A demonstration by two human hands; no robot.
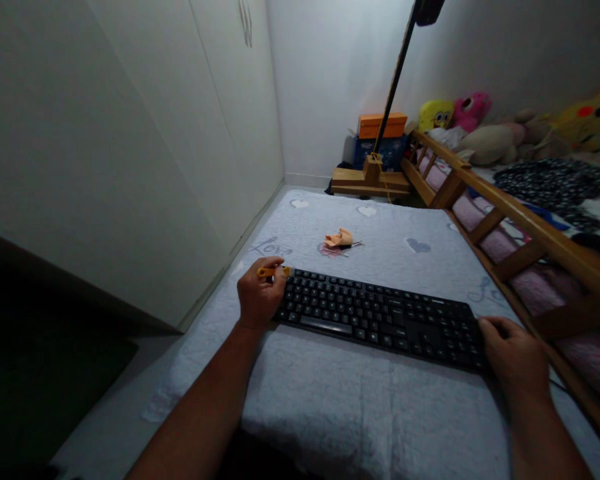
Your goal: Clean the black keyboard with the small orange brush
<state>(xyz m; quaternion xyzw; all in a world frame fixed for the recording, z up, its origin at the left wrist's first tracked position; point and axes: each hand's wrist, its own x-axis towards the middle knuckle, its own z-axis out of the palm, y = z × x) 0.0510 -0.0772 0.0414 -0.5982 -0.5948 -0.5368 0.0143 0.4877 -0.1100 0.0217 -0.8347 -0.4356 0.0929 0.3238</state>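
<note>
A black computer keyboard [370, 310] lies slantwise across the pale bedspread [330, 387]. My left hand [261, 293] is closed around a small yellow-handled brush [267, 272], whose pale tip touches or hovers at the keyboard's upper left corner. Which of the two I cannot tell. At the keyboard's other end, my right hand [515, 353] grips the edge, thumb on top and the other fingers mostly hidden. Beyond the keyboard sits a crumpled orange cloth [341, 238], with a few thin stick-like items beside it, too small to name.
A white wardrobe [180, 133] stands along the left side. On the right runs a wooden bed rail [510, 207], with plush toys [473, 110] behind it. Past the bed's far end are a wooden stand [373, 175] with a dark pole and an orange box [383, 125].
</note>
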